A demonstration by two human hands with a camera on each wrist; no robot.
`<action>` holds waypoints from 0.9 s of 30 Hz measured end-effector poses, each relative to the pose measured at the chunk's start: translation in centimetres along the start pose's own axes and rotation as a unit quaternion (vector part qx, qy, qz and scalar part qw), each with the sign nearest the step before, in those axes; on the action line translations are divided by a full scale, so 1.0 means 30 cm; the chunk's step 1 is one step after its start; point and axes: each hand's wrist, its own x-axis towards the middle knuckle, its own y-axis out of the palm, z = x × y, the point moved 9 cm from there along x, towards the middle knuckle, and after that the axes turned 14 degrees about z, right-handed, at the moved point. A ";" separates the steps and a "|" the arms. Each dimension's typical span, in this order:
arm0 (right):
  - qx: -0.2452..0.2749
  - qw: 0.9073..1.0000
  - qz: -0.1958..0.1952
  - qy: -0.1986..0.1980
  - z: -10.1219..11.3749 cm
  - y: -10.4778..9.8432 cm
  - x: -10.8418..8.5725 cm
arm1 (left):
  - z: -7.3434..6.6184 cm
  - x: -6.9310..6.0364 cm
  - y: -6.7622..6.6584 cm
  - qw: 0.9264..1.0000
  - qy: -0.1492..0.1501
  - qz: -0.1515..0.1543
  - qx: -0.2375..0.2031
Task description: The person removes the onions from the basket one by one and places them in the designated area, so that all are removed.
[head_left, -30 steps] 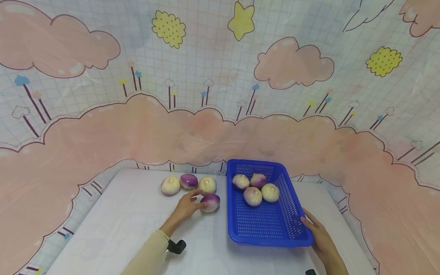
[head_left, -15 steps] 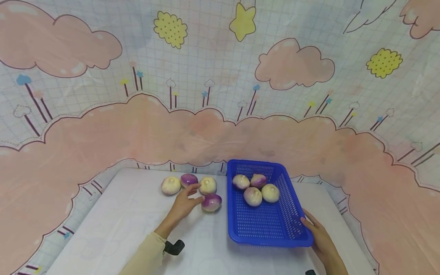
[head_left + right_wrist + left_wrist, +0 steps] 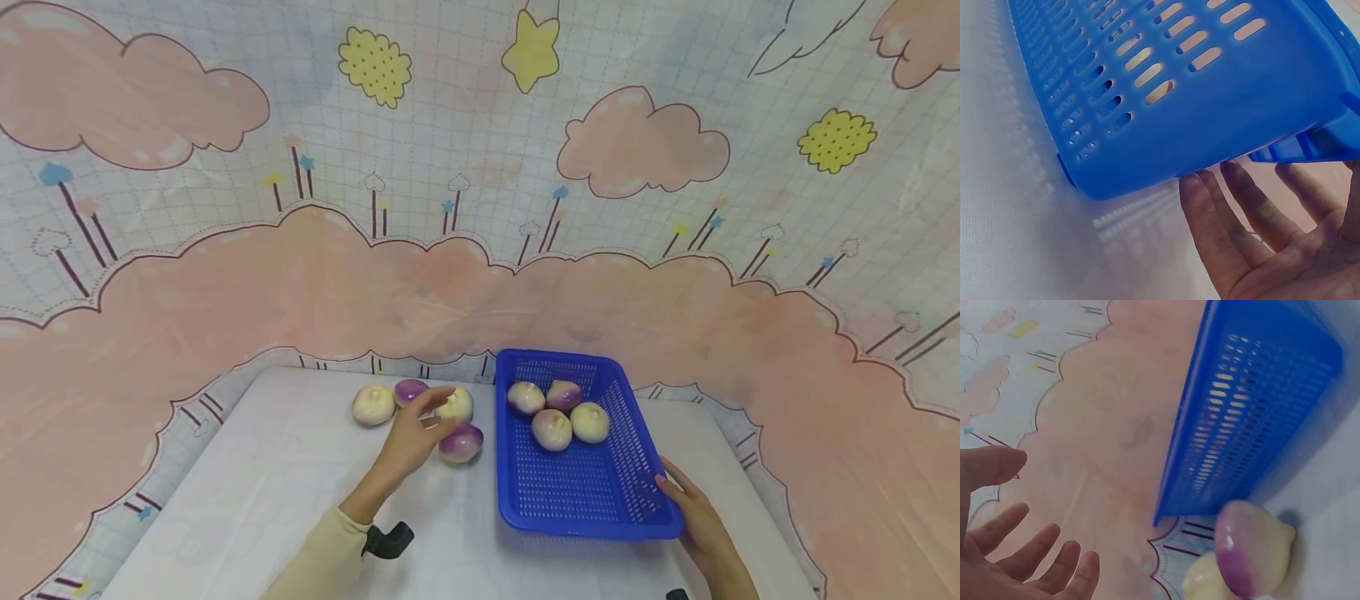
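My left hand (image 3: 408, 446) hovers over the table with thumb and fingers apart, holding nothing. Close to its thumb lies a purple-and-white turnip (image 3: 463, 446), and a pale turnip (image 3: 462, 406) behind is partly covered by the fingers. In the left wrist view, the fingers (image 3: 1029, 553) are spread, away from the purple-and-white turnip (image 3: 1257, 550). At the front right corner of a blue plastic basket (image 3: 592, 527), my right hand (image 3: 705, 529) rests against the rim. The right wrist view has its fairly straight fingers (image 3: 1207, 215) touching the basket's outside (image 3: 1241, 106).
Several turnips (image 3: 552, 430) sit in the back half of the basket. Another pale turnip (image 3: 372, 406) and a purple turnip (image 3: 409, 392) lie at the back of the white table (image 3: 262, 492). A patterned cloth (image 3: 420, 300) hangs behind.
My left hand has let go of the front purple-and-white turnip, drawn back left, then risen above it. That turnip shifted slightly right. The right hand and basket have stayed put.
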 end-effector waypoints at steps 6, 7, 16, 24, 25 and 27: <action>0.001 1.000 0.000 0.007 -0.014 -0.004 0.007 | -0.080 0.004 0.042 0.999 0.034 0.012 -0.021; 0.003 1.000 0.001 0.009 -0.018 -0.003 0.008 | -0.091 0.004 0.050 0.999 0.036 0.014 -0.021; 0.001 1.000 0.004 -0.004 -0.013 -0.004 0.006 | -0.183 0.051 0.145 0.998 0.053 0.043 -0.017; -0.006 1.000 0.002 -0.013 -0.002 -0.003 0.002 | -0.225 0.115 0.262 0.993 0.066 0.080 -0.051; -0.006 1.000 0.003 -0.012 -0.003 -0.002 0.002 | -0.224 0.123 0.275 0.993 0.063 0.081 -0.054; -0.005 1.000 0.002 -0.009 -0.007 -0.003 0.002 | -0.219 0.138 0.297 0.994 0.052 0.077 -0.055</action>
